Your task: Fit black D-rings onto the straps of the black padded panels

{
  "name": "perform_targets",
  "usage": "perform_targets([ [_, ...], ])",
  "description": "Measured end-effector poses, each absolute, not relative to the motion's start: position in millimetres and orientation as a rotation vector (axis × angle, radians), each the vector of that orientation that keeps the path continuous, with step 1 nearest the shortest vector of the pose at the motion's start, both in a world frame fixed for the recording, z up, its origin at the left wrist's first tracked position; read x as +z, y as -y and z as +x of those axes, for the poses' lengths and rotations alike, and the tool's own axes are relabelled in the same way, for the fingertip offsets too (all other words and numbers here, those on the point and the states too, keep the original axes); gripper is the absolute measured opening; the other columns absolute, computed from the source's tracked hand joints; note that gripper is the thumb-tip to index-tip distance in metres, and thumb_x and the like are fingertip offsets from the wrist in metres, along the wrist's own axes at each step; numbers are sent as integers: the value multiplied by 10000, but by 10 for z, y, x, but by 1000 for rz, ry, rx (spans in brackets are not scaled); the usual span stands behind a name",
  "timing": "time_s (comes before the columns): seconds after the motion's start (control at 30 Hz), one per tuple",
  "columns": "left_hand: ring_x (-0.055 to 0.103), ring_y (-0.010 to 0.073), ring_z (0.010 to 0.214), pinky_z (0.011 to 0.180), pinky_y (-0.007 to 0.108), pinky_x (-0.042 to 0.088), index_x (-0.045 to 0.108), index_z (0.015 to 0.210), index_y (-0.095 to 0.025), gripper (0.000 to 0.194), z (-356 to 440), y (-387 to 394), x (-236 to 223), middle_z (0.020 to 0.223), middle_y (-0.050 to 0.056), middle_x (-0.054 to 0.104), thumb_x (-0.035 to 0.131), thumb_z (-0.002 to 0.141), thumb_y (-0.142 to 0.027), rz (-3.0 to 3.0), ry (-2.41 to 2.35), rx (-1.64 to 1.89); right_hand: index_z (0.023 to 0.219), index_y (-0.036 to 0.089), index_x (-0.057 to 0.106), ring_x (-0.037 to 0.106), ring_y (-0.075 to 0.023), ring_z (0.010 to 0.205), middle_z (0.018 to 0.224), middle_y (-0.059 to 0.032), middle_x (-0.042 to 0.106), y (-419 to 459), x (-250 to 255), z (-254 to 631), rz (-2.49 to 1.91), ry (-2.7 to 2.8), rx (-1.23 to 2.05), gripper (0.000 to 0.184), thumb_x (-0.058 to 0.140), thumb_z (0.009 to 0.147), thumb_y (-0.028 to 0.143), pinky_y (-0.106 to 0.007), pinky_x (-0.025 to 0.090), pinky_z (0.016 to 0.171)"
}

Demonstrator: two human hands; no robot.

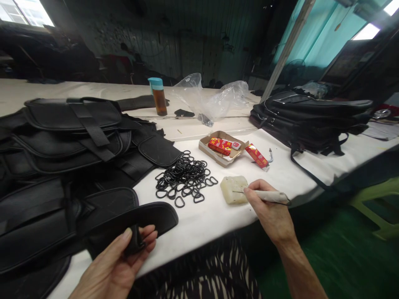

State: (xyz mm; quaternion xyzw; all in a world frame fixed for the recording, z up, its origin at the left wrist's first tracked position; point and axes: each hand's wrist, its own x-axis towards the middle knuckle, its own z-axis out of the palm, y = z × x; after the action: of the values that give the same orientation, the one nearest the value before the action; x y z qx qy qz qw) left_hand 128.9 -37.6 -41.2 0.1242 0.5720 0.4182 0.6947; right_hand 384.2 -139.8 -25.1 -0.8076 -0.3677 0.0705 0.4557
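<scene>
My left hand [120, 259] pinches a small black strap tab [134, 241] on the edge of a curved black leather bag panel [131, 218] at the table's near edge. My right hand [264, 205] grips a thin tool with a white wrapped handle [272, 196]. The tool's metal tip pokes into a pale waxy block [233, 189] on the white table. A heap of black metal D-rings [185, 176] lies just left of the block, between my two hands.
Stacked black bag panels [68, 141] fill the table's left. A small cardboard box with red packets [222, 147] sits behind the block, with another red packet [258, 156] beside it. Farther back stand a teal-capped bottle [158, 96], clear plastic bags [208, 99] and finished black bags [308, 118].
</scene>
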Motion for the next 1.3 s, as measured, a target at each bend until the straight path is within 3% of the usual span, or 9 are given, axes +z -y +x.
perform_targets([
  [0.17,692,204,642,624,314,602,667,604,-85,288,1281,412,-412,663,110,709,478,822,-72,303,-1252,966,643,200,498,361,-107,484,507,64,392,1378,-256,3839,-2028,900,196,233,539,778,386,-229,272,454],
  [0.5,684,226,789,730,371,589,686,757,-110,139,1203,476,-402,820,108,712,552,791,-90,370,-1155,937,650,194,509,368,-115,518,528,53,402,1454,-253,3893,-1847,734,202,273,604,746,430,-243,284,490],
  [0.7,676,207,784,768,327,555,693,733,-69,166,1232,545,-318,834,150,712,541,799,-67,378,-1084,932,661,168,522,269,-67,479,570,50,362,1454,-278,3632,-1309,559,643,222,633,780,319,-202,216,425],
  [0.83,662,202,812,753,289,531,711,749,-69,134,1186,588,-344,858,150,713,600,790,-131,393,-976,895,738,175,584,295,-53,492,652,30,425,1339,-287,3222,-1131,538,890,144,646,781,297,-161,275,423],
  [1.0,639,196,853,802,299,502,721,776,-73,133,1120,603,-383,882,135,710,638,773,-177,410,-893,866,711,182,575,357,-76,542,615,28,437,1175,-300,2780,-1134,600,1091,212,652,774,370,-168,350,496],
  [1.3,623,200,863,829,313,479,728,790,-73,177,1089,580,-426,867,127,704,684,735,-235,442,-806,836,705,196,553,416,-126,519,589,13,480,1036,-435,2571,-1379,853,865,268,596,762,454,-245,378,481],
])
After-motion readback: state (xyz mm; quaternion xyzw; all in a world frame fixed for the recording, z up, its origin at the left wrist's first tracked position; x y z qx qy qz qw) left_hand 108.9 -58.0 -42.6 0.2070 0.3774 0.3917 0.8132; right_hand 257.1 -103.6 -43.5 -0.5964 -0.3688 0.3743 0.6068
